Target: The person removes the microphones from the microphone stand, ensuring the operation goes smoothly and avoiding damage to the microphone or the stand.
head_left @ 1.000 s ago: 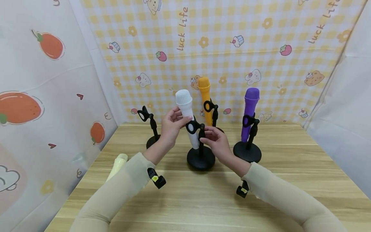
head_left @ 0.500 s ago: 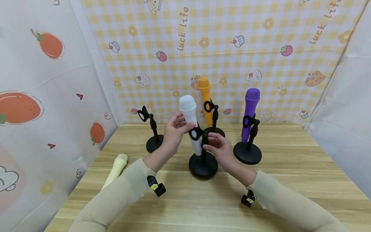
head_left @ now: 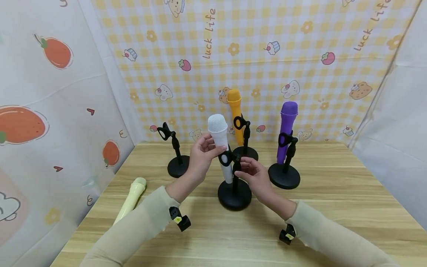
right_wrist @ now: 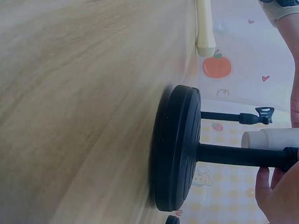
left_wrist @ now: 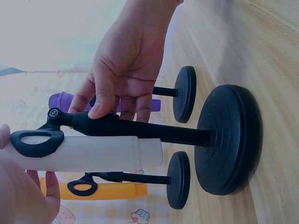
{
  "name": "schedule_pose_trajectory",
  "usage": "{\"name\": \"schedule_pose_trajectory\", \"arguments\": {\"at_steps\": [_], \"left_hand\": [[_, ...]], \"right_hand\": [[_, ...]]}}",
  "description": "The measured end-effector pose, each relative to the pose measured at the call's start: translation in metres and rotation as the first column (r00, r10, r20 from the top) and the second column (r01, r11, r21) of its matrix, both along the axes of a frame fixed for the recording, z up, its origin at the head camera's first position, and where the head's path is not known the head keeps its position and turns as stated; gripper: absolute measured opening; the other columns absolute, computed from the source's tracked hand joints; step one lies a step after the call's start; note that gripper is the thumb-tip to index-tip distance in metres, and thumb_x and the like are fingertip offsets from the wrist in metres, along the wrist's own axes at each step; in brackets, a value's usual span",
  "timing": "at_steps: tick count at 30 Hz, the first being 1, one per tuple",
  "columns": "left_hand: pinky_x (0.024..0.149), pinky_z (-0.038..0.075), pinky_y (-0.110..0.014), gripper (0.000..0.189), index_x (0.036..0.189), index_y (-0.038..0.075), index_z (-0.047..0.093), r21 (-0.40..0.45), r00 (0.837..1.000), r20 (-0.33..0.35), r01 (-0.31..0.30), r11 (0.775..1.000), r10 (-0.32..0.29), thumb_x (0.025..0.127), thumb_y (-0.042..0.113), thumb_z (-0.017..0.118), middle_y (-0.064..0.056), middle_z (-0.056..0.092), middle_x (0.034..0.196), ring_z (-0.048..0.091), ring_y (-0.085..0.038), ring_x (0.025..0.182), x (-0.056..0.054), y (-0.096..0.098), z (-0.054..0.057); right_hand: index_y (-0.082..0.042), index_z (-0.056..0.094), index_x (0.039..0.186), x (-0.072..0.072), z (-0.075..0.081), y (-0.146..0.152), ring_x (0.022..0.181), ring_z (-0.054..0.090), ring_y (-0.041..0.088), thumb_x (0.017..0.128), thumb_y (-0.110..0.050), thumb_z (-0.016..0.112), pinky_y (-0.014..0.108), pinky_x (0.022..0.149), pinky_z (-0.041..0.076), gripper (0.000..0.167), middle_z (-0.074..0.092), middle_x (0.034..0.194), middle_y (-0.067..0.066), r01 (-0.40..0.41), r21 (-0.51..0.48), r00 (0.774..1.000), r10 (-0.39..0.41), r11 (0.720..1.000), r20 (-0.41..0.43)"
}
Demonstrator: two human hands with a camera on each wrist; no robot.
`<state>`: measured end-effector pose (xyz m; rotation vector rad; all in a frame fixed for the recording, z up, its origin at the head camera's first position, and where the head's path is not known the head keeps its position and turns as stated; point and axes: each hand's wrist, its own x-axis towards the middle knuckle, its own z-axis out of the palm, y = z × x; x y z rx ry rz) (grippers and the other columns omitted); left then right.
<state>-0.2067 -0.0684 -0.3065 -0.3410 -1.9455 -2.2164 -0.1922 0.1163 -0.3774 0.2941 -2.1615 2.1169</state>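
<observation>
A white microphone (head_left: pixel 217 124) sits tilted in the ring clip of a black desktop stand (head_left: pixel 234 198), its lower end beside the post. My left hand (head_left: pixel 201 157) pinches the microphone just under its head, thumb in front and fingers behind. With thumb and fingers, my right hand (head_left: pixel 258 180) grips the stand's post below the clip. In the left wrist view, the right thumb lies along the post (left_wrist: pixel 163 132), and the white barrel (left_wrist: pixel 107 151) passes through the ring. Whether the round base (right_wrist: pixel 175 149) touches the table cannot be told.
An orange microphone (head_left: pixel 235 107) and a purple microphone (head_left: pixel 287 118) stand in black stands behind and to the right. A stand with a bare clip (head_left: pixel 178 166) is at the left. A pale yellow microphone (head_left: pixel 131 198) lies on the wooden table (head_left: pixel 333 222) near my left sleeve.
The white microphone and its stand have come lower and closer to me, shifting slightly right, with both hands moving along. The left hand keeps its pinch and the right its grip.
</observation>
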Motion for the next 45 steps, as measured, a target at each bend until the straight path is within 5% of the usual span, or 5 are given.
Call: {"name": "schedule_pose_trajectory", "arguments": {"at_steps": [45], "left_hand": [[0.087, 0.053, -0.035, 0.045, 0.126, 0.005, 0.058, 0.037, 1.0, -0.01, -0.008, 0.999, 0.008, 0.085, 0.004, 0.075, -0.012, 0.064, 0.114, 0.061, -0.022, 0.096, 0.0022, -0.0011, -0.0091]], "right_hand": [[-0.001, 0.059, 0.123, 0.0021, -0.0085, 0.0001, 0.101, 0.058, 0.025, 0.087, 0.004, 0.07, 0.026, 0.085, 0.053, 0.038, 0.06, 0.113, 0.017, -0.018, 0.007, 0.999, 0.018, 1.0, -0.045]]}}
